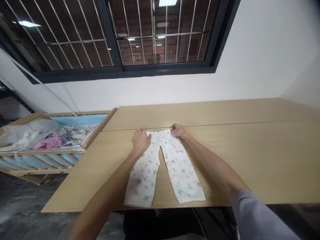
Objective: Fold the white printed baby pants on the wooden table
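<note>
A pair of small white pants (145, 178) with a green and pink animal print lies flat on the table, waistband away from me and both legs spread towards me. My right hand (177, 130) pinches the right corner of the waistband. At the waistband's left corner, my left hand (141, 142) rests over the edge of the cloth, slightly blurred, its thumb apart from the other fingers. The fingertips of that hand are hard to make out.
The pants lie on a wide light-brown table (250, 150) with a seam across it. To the left stands a wooden crib (100, 128) with blue lining, holding clothes and a pink cloth (51, 141). A barred window (162, 68) is in the white wall behind.
</note>
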Demonstrator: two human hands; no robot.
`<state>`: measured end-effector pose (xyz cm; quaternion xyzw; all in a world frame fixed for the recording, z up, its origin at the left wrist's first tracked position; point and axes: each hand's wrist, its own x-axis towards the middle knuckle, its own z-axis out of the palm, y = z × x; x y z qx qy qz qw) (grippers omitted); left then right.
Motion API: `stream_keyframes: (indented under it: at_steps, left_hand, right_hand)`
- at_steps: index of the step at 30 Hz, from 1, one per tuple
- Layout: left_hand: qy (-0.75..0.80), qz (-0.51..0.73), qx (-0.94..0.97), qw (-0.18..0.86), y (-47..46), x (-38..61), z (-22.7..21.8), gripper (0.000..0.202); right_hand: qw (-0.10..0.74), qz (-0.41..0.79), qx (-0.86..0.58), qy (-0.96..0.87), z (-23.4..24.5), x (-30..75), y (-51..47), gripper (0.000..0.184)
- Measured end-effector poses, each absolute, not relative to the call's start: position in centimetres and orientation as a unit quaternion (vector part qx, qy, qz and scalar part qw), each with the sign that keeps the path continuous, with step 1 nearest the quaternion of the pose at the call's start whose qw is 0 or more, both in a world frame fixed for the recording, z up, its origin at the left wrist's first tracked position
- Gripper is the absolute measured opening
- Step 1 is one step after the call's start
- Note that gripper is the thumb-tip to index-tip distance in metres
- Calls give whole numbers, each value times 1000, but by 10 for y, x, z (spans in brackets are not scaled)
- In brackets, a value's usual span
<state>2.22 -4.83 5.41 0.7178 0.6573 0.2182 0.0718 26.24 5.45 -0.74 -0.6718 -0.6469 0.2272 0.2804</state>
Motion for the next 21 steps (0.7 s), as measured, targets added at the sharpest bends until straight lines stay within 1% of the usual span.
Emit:
stream_keyframes:
  at_steps: [2, 3, 5, 7, 9, 11, 14, 17, 18, 21]
  left_hand:
    - [613, 199, 760, 91, -95, 46, 54, 28]
    - [581, 178, 786, 117, -120, 60, 52, 29]
    - [498, 115, 841, 174, -170, 90, 45, 44]
    - [455, 67, 867, 190, -208, 116, 36, 54]
    - [448, 31, 872, 195, -230, 135, 26, 57]
    - [453, 21, 868, 201, -238, 144, 19, 53]
    - [462, 61, 857, 219, -239, 142, 14, 37]
    - [498, 141, 812, 269, -243, 128, 19, 21]
    - [509, 171, 791, 295, -245, 120, 22, 21]
    - [521, 243, 717, 394, -255, 91, 33, 29]
  right_hand:
    - [272, 246, -668, -647, -6, 268, 59, 18]
    - [265, 257, -665, -650, -5, 270, 62, 17]
    - [251, 273, -659, -654, -1, 274, 65, 13]
    - [239, 279, -658, -657, 2, 274, 67, 14]
    - [231, 274, -662, -658, 5, 272, 66, 14]
    - [227, 263, -668, -658, 8, 269, 64, 13]
    - [226, 250, -676, -656, 16, 263, 60, 12]
    - [235, 246, -675, -655, 31, 253, 56, 14]
    - [239, 247, -670, -658, 37, 248, 56, 15]
    - [244, 250, -649, -676, 56, 229, 55, 14]
